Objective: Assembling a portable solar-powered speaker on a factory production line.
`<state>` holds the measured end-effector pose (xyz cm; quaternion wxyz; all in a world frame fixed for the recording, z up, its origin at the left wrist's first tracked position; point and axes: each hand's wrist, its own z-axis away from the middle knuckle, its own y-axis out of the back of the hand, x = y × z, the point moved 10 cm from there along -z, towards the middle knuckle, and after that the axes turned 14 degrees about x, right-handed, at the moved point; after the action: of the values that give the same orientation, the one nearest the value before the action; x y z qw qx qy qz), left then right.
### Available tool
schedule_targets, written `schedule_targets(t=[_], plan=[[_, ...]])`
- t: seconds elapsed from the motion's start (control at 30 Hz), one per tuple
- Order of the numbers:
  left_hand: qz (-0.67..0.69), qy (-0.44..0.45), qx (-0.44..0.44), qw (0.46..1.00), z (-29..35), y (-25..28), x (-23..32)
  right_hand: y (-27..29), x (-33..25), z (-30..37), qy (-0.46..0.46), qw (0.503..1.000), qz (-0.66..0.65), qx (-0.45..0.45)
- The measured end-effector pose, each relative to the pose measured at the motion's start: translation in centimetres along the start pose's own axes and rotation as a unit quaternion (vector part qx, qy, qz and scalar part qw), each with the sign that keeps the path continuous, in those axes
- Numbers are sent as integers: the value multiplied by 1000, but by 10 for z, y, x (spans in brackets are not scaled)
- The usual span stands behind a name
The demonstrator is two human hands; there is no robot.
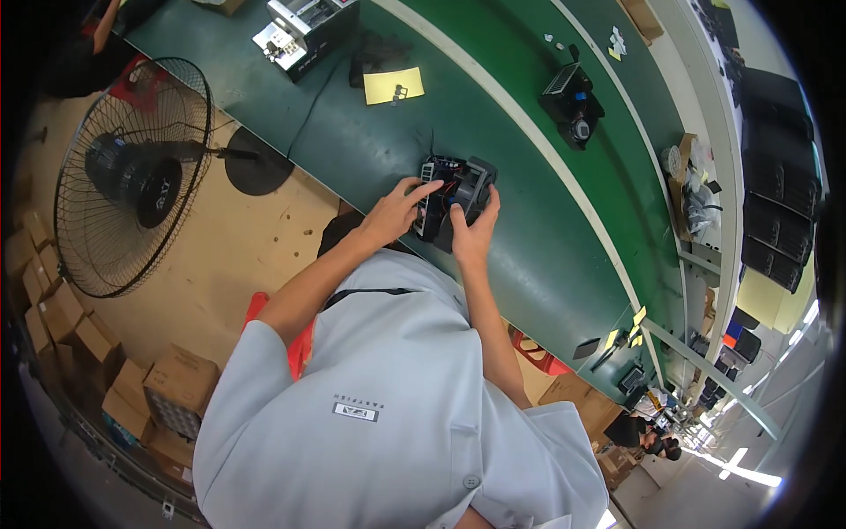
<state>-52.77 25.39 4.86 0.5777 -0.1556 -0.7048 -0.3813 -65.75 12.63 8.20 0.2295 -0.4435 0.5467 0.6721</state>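
Note:
An opened black electronic device point(431, 222) rests at the near edge of the green workbench, its two parts side by side with red and blue wires showing between them. My left hand point(392, 214) holds its left part, the index finger reaching over the wires at the gap. Round the right part, a grey-black housing point(477, 188), my right hand point(476, 231) is closed, with the thumb on the near inner side and the fingers along the outer side. What lies under the left fingertips is too small to make out.
Beyond the device, a yellow sheet point(394, 86) bears small dark pieces. A grey bench machine point(313, 31) stands at the far left. Another black device point(571, 104) sits on the bright green strip. Left of the bench are a caged fan point(132, 176) and cardboard boxes point(181, 379).

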Motion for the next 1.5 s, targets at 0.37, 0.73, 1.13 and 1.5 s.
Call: schedule_targets(t=[0.37,0.73,1.13,1.5], plan=[[11,31,-24,999,-2,-7,-5,-10,-30,5,89,978,187,-6],[-29,29,-29,999,-2,-11,-7,-15,-31,9,115,965,234,-1],[32,23,-1,999,-6,-6,-1,-19,-33,12,126,962,240,-7],[71,104,-27,992,-3,-16,-22,-22,-42,14,140,947,289,-12]])
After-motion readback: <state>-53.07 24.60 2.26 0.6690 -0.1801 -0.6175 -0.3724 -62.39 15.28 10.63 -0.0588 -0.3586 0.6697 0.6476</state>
